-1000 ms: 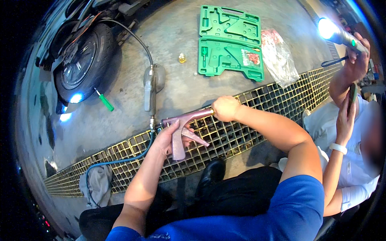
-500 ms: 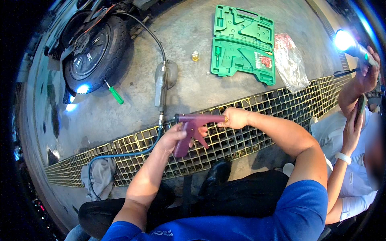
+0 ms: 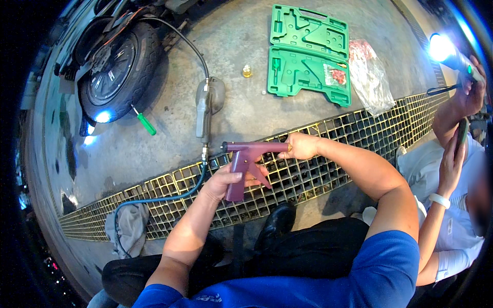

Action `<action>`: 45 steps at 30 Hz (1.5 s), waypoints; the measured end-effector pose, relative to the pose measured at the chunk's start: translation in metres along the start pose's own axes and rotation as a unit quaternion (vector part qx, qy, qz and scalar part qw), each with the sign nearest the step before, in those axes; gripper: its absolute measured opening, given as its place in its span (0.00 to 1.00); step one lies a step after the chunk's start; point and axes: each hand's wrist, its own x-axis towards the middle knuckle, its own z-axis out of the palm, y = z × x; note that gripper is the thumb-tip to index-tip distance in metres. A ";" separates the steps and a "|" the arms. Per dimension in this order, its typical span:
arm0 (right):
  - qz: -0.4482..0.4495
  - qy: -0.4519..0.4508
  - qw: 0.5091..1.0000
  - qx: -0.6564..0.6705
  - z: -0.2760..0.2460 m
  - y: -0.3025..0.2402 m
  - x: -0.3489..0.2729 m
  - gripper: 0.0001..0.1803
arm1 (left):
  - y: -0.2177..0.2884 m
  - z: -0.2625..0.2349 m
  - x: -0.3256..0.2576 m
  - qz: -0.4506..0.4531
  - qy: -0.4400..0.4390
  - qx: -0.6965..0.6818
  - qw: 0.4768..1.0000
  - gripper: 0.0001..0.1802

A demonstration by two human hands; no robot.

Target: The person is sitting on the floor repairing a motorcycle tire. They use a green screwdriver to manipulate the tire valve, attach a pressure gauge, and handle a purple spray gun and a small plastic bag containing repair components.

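Observation:
A maroon pistol-shaped tyre plug gun [image 3: 251, 150] is held level in front of me, above the floor grating. My left hand [image 3: 224, 181] wraps round its grip, with the thumb on the near face and fingers behind it, near the trigger lever. At the right end of the barrel, my right hand [image 3: 301, 147] closes on the brass-coloured tip, which the fingers partly hide. Beyond the gun, a grey inflator handle [image 3: 204, 115] lies on the floor, joined to a blue hose [image 3: 154, 197]. A green-handled screwdriver [image 3: 146, 124] rests by a black tyre [image 3: 144, 77].
An open green tool case [image 3: 308, 54] lies beyond the yellow grating [image 3: 328, 136], beside a clear plastic bag [image 3: 371, 84]. A small yellow-capped jar [image 3: 247, 72] stands left of the case. Grey cloth [image 3: 126, 226] lies at left. At right, another person holds a lit flashlight [image 3: 457, 61].
The plug gun has turned slightly, and its trigger lever now slants farther right of the grip. My left hand has shifted a little with it; my right hand stays at the barrel tip.

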 end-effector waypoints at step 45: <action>-0.058 -0.026 0.997 -0.039 0.000 0.023 0.013 0.21 | -0.027 0.002 0.016 0.058 0.076 -0.067 0.993 0.43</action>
